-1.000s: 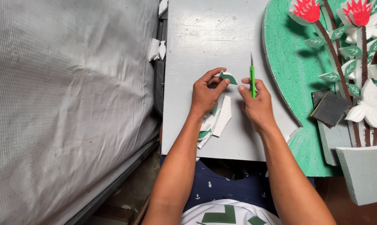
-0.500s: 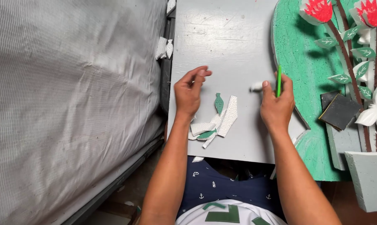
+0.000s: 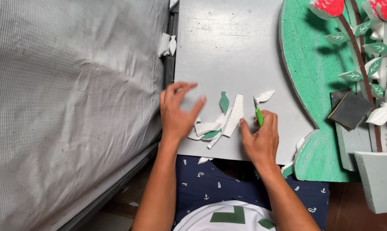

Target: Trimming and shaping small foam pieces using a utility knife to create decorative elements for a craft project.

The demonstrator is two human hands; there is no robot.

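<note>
Right hand (image 3: 260,141) is closed round a green knife (image 3: 258,116), held like a pen w/ the tip pointing away from the body – prob. so the blade stays off the fingers and clear of the work. Its heel rests on the grey board (image 3: 227,51), near the front edge. Left hand (image 3: 176,112) is open, fingers spread, empty, hovering over the board's left edge beside the scrap pile (image 3: 219,124); can't tell if the palm touches.

Between the hands: white foam offcuts heaped together w/ a couple of green slivers, and one green leaf (image 3: 224,102) lying apart from the heap at its far side – looks like the finished cut, kept clear of the waste. A white leaf-shaped piece (image 3: 264,96) lies just past the knife tip.

Further right, a green foam panel (image 3: 306,64) w/ red flowers (image 3: 328,7), stems and leaves overlaps the board; dark squares (image 3: 349,110) sit on it, a white foam pot (image 3: 379,179) below. Left of the board, grey cloth (image 3: 69,98).
</note>
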